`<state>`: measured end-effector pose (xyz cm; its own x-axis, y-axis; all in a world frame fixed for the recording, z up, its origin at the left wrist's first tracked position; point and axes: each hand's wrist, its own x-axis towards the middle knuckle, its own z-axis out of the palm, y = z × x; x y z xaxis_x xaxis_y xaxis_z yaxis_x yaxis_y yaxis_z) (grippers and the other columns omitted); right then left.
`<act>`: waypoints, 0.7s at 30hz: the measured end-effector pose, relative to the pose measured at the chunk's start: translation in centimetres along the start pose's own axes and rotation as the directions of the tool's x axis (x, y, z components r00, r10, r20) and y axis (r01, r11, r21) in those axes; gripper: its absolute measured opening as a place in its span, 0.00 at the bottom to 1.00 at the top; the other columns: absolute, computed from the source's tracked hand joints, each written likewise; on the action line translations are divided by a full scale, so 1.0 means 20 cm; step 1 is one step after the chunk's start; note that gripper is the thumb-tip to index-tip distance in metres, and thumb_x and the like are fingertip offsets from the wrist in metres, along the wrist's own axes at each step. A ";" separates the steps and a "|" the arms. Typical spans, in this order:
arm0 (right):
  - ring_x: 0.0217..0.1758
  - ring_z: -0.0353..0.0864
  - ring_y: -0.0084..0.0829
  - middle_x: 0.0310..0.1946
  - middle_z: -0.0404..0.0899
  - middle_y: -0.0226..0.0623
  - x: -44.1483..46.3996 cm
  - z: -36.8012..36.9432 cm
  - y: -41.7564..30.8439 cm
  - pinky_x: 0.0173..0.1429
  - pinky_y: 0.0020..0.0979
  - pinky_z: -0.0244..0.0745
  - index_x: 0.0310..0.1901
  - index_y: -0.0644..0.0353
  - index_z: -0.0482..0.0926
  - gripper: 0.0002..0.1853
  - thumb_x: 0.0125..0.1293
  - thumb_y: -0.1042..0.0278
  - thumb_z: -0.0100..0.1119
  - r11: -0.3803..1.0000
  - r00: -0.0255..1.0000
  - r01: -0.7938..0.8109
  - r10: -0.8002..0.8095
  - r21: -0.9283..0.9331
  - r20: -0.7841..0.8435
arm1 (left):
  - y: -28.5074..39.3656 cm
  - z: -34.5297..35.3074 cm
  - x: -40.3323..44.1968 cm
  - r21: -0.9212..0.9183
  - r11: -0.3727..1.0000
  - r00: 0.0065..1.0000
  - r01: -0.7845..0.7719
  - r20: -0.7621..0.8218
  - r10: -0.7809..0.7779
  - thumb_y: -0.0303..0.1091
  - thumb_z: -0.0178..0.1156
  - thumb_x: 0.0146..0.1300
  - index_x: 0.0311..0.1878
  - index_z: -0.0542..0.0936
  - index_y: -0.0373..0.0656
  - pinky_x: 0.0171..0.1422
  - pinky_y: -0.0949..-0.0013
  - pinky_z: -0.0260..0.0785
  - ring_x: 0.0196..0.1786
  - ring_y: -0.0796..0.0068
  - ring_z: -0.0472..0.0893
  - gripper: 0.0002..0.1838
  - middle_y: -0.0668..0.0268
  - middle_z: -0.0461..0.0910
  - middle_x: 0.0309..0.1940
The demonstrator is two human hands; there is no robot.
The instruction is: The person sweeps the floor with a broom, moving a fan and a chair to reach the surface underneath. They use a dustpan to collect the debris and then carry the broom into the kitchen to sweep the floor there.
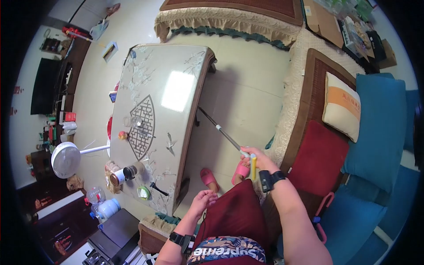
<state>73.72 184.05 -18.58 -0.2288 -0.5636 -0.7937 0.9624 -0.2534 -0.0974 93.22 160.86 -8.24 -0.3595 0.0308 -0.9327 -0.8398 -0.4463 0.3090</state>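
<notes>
A long pole [227,137] with a yellow part near its top slants from my right hand [254,158] down to the left, toward the side of the table [170,128]. The fingers of my right hand are wrapped round its upper end. The pole's far end is hidden at the table's edge. My left hand [203,201] hangs beside the dark red shorts [236,212], fingers curled together, with nothing visible in them. Below my hands are two pink slippers [209,179].
Jars [130,172], an apple [123,135], a glass and a black object stand or lie on the table. To the right is a sofa with a red cushion [319,158] and a cream pillow [342,107]. A white fan [66,159] stands left of the table.
</notes>
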 end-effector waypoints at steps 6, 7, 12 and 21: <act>0.18 0.68 0.17 0.24 0.71 0.34 0.09 0.07 -0.11 0.20 0.15 0.67 0.39 0.56 0.66 0.12 0.58 0.66 0.58 0.944 0.991 0.060 -0.096 0.324 0.096 | 0.00 0.03 0.03 0.040 0.999 1.000 0.015 -0.006 -0.015 0.33 0.49 0.65 0.47 0.69 0.40 0.53 0.67 0.70 0.47 0.66 0.77 0.10 0.58 0.76 0.44; 0.18 0.68 0.17 0.24 0.71 0.34 0.12 0.07 -0.14 0.19 0.15 0.66 0.38 0.57 0.64 0.13 0.58 0.66 0.58 0.943 0.990 0.055 -0.094 0.328 0.104 | 0.00 0.04 0.02 0.040 0.999 1.000 0.014 -0.011 -0.013 0.33 0.49 0.65 0.47 0.69 0.40 0.53 0.67 0.70 0.47 0.66 0.77 0.10 0.58 0.76 0.44; 0.17 0.67 0.15 0.24 0.71 0.33 0.00 0.04 -0.07 0.18 0.14 0.64 0.37 0.57 0.63 0.13 0.59 0.65 0.58 0.904 0.981 0.174 -0.196 0.390 0.015 | 0.01 0.04 0.01 0.047 0.999 1.000 0.006 -0.021 -0.005 0.33 0.49 0.65 0.47 0.69 0.40 0.52 0.68 0.71 0.45 0.68 0.78 0.10 0.59 0.76 0.42; 0.13 0.64 0.19 0.22 0.71 0.35 -0.42 -0.24 0.25 0.14 0.18 0.60 0.39 0.55 0.65 0.13 0.59 0.62 0.57 0.926 0.978 0.170 -0.115 0.338 -0.176 | 0.03 0.06 0.01 0.073 0.997 0.999 0.017 0.044 -0.020 0.33 0.51 0.64 0.46 0.69 0.41 0.50 0.70 0.71 0.44 0.70 0.78 0.10 0.61 0.77 0.42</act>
<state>81.24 191.29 -15.26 -0.3081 -0.3832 -0.8707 0.8027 -0.5960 -0.0217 92.23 161.61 -8.02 -0.3601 0.0788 -0.9296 -0.8730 -0.3796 0.3060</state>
